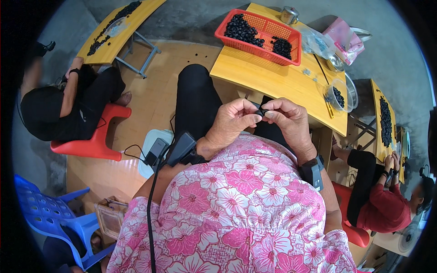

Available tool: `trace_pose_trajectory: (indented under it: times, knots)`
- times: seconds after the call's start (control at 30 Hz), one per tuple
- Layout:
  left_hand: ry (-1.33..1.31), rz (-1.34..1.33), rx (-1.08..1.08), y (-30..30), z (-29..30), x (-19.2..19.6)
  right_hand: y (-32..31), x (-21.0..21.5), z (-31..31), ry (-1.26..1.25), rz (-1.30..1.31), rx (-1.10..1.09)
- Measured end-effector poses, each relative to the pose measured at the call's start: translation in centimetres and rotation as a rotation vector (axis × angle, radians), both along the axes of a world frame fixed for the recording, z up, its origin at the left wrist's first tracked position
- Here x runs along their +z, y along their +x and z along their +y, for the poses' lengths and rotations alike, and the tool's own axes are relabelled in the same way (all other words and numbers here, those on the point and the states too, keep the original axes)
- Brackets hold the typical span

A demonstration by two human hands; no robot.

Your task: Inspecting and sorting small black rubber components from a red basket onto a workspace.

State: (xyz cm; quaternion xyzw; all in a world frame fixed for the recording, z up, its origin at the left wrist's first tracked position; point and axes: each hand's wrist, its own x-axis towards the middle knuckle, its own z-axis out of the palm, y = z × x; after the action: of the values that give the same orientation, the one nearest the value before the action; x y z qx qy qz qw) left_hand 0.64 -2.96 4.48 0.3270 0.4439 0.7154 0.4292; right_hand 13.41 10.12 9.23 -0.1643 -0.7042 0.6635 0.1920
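Observation:
My left hand (232, 123) and my right hand (287, 122) meet in front of my chest, above my lap. Both pinch one small black part (259, 112) between their fingertips. The part is mostly hidden by the fingers. Each wrist carries a black strapped device. Just beyond the hands stands a yellow wooden table (268, 79). On it rests a red plastic basket (260, 37) holding several small black parts in two heaps.
A clear tub of black parts (337, 96), plastic bags, a pink pouch and a metal tin (288, 15) sit on the table's right. A person in black sits at left on a red stool (93, 141). Another in red works at right. A blue chair (50, 214) stands lower left.

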Motion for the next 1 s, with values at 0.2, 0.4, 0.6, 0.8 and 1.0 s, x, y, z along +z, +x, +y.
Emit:
trace_pose_trajectory:
  times: [0.2, 0.4, 0.6, 0.8, 1.0]
  knots:
    - [-0.020, 0.014, 0.002, 0.0, -0.1, -0.1, 0.0, 0.5, -0.2, 0.117, -0.007, -0.003]
    - [-0.047, 0.057, -0.008, -0.1, -0.2, 0.1, -0.1, 0.6, -0.1, 0.341, -0.009, -0.015]
    - [-0.043, 0.072, 0.000, -0.1, -0.2, 0.0, -0.2, 0.8, 0.0, 0.474, -0.003, 0.017]
    - [-0.055, 0.028, -0.016, 0.0, -0.1, -0.3, -0.2, -0.5, -0.4, 0.211, 0.075, 0.002]
    - [-0.048, 0.032, -0.035, -0.1, -0.1, -0.4, -0.2, -1.2, -0.1, 0.150, 0.121, 0.037]
